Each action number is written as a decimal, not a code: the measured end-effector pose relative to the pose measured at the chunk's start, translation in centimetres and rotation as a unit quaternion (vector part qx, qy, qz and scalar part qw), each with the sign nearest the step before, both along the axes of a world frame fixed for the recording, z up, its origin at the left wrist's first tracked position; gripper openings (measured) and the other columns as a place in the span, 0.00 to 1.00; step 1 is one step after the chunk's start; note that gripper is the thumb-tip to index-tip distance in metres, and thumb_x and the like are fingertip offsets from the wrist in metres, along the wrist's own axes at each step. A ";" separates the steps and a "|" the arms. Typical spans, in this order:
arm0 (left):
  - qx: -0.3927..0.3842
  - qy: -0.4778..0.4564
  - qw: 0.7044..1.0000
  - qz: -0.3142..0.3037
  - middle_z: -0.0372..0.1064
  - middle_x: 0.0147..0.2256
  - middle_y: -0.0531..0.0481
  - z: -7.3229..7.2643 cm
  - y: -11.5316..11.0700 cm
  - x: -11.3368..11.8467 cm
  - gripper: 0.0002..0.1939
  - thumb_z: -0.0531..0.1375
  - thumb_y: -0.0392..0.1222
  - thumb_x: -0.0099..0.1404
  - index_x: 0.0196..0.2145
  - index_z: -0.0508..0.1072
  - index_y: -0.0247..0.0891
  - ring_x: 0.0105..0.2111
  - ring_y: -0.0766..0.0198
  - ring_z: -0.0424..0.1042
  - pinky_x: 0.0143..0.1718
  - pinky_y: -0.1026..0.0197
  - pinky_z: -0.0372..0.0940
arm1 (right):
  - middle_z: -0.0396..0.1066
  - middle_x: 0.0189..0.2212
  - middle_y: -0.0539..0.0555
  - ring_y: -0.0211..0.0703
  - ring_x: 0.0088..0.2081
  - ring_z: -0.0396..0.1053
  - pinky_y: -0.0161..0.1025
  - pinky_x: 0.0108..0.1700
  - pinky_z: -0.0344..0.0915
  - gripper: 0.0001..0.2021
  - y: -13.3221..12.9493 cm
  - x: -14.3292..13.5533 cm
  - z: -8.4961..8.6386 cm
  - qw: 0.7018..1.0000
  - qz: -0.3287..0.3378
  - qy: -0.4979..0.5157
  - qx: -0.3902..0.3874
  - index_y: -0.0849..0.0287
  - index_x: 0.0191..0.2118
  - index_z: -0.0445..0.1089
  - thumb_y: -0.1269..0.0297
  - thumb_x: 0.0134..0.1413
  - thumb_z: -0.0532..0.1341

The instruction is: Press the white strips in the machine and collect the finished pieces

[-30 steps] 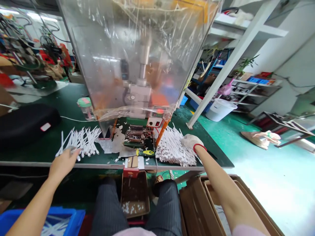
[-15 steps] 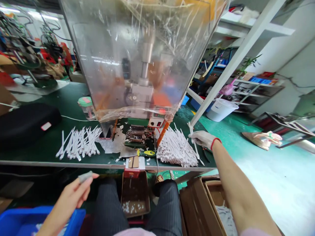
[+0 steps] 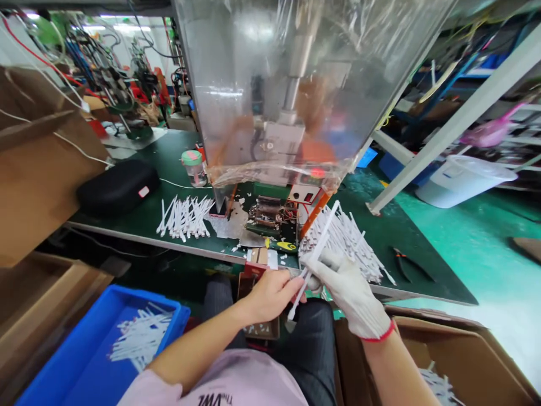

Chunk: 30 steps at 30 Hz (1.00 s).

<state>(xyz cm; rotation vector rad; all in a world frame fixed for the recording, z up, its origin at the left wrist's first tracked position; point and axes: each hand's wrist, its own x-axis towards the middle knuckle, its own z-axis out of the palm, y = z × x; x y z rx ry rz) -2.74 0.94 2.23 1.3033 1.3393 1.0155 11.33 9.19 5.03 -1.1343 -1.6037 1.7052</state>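
My right hand (image 3: 344, 285), in a white glove with a red cuff, is closed around a thin white cable-like strip (image 3: 326, 230) with a blocky lower end. My left hand (image 3: 268, 296) is bare except for a grey fingertip cover, and its fingers pinch the same strip lower down, against the gloved fingers. Just behind the right hand lies a large heap of similar white strips (image 3: 355, 242). A smaller heap (image 3: 186, 217) sits on the left of the green table. Between them stands a press machine (image 3: 268, 211) behind a plastic-wrapped clear guard.
A yellow-green screwdriver (image 3: 281, 246) lies at the table's front edge; pliers (image 3: 409, 265) rest to the right. A blue bin (image 3: 54, 366) and a cardboard box (image 3: 486, 355), both containing white strips, flank my legs. A black case (image 3: 116, 189) and a jar (image 3: 193, 169) stand left.
My right hand has moved from the right heap toward me, bringing a strip. My left hand has come across to meet it and grips the strip. The view has turned left.
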 end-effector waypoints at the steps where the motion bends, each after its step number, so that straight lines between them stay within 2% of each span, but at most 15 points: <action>1: -0.018 -0.038 0.999 -0.005 0.74 0.27 0.45 -0.4 -0.4 -0.3 0.26 0.50 0.59 0.65 0.28 0.73 0.34 0.26 0.62 0.71 0.32 0.62 0.65 | 0.68 0.17 0.50 0.36 0.18 0.63 0.31 0.19 0.62 0.18 0.3 -0.3 0.0 1.000 -0.010 0.002 -0.003 0.61 0.28 0.71 0.48 0.45 0.68; 4: -0.072 -0.122 0.990 -0.004 0.74 0.26 0.43 -1.7 -1.8 -1.1 0.29 0.53 0.65 0.60 0.31 0.73 0.31 0.24 0.63 0.72 0.27 0.63 0.65 | 0.67 0.18 0.50 0.35 0.19 0.63 0.31 0.20 0.62 0.19 1.3 -1.1 0.6 0.999 -0.037 0.009 0.009 0.61 0.28 0.70 0.48 0.44 0.68; 10: -0.123 -0.184 0.975 0.032 0.73 0.23 0.45 -3.1 -2.9 -1.8 0.35 0.56 0.67 0.56 0.42 0.72 0.28 0.17 0.67 0.69 0.18 0.68 0.60 | 0.68 0.18 0.51 0.36 0.21 0.64 0.31 0.22 0.61 0.19 1.2 -3.0 1.3 0.994 -0.045 -0.037 0.091 0.61 0.27 0.71 0.47 0.47 0.66; 15: -0.129 -0.193 0.971 0.054 0.72 0.22 0.47 -3.9 -3.1 -2.1 0.33 0.58 0.64 0.56 0.43 0.71 0.29 0.16 0.69 0.68 0.18 0.68 0.60 | 0.68 0.18 0.51 0.37 0.21 0.64 0.32 0.23 0.61 0.19 0.8 -3.7 1.0 0.989 -0.050 -0.064 0.125 0.60 0.27 0.72 0.47 0.50 0.64; 22: -0.145 -0.200 0.966 0.073 0.72 0.22 0.48 -4.6 -3.2 -2.4 0.32 0.61 0.64 0.53 0.41 0.71 0.30 0.16 0.68 0.68 0.19 0.67 0.62 | 0.69 0.19 0.51 0.37 0.21 0.65 0.32 0.23 0.62 0.19 1.9 -4.6 -0.3 0.988 -0.027 -0.087 0.128 0.60 0.27 0.71 0.47 0.50 0.63; 25: -0.144 -0.197 0.965 0.091 0.72 0.23 0.47 -4.9 -3.2 -2.4 0.29 0.62 0.62 0.52 0.37 0.71 0.30 0.18 0.67 0.70 0.20 0.66 0.63 | 0.69 0.18 0.51 0.37 0.20 0.65 0.32 0.22 0.63 0.19 2.5 -5.4 -1.6 0.996 -0.011 -0.055 0.075 0.61 0.28 0.71 0.47 0.47 0.65; 28: -0.149 -0.215 0.959 0.107 0.73 0.24 0.46 -5.0 -3.1 -2.4 0.28 0.63 0.61 0.51 0.35 0.71 0.30 0.21 0.65 0.72 0.23 0.64 0.65 | 0.67 0.18 0.49 0.33 0.18 0.62 0.29 0.19 0.60 0.19 3.2 -6.4 -3.2 0.998 0.015 0.036 -0.053 0.61 0.29 0.70 0.49 0.42 0.68; 30: -0.162 -0.243 0.950 0.110 0.73 0.24 0.46 -5.0 -2.9 -2.6 0.27 0.64 0.60 0.49 0.34 0.71 0.30 0.21 0.64 0.73 0.24 0.64 0.65 | 0.68 0.18 0.49 0.31 0.17 0.61 0.28 0.18 0.58 0.18 3.5 -7.2 -4.4 0.985 0.043 0.086 -0.146 0.62 0.29 0.70 0.53 0.39 0.71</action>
